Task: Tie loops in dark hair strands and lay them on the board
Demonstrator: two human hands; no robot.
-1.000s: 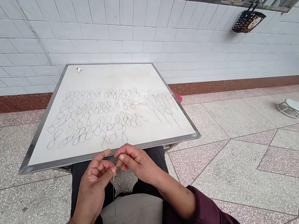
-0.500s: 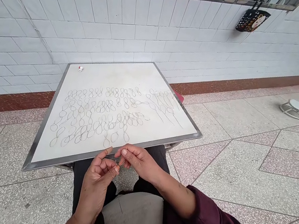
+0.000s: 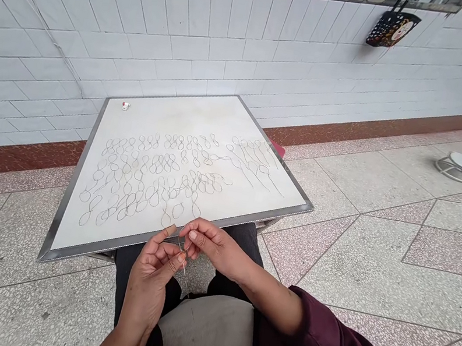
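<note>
Left hand (image 3: 147, 286) of mine is narrowed to a pinch, thumb and forefinger closed on a thin, dark, wire-like strand (image 3: 184, 270). Just beside it, on the right and slightly higher, my right hand (image 3: 212, 246) has its thumb and forefinger drawn close together at the strand's upper part; whether they grip it or only touch it I cannot tell. The strand's upper part curves between my two sets of fingertips, and its long axis runs from there downward and a little to the right, the tail hanging toward the grey fabric (image 3: 207, 337) over my lap. I judge this short gap to be what matters: my left hand is nearer the tail, my right nearer the curved end.

Directly ahead of my fingertips is the near metal edge of a square white board (image 3: 180, 105). On it, beyond my hands and mostly to their left, lie rows of thin dark figure-eight loops (image 3: 157, 163); past my right hand are single loops with long straight tails (image 3: 253, 168). Farther off, at the board's far left corner, sits a small red-and-white object (image 3: 126, 106), before a white tiled wall (image 3: 221, 18).
</note>
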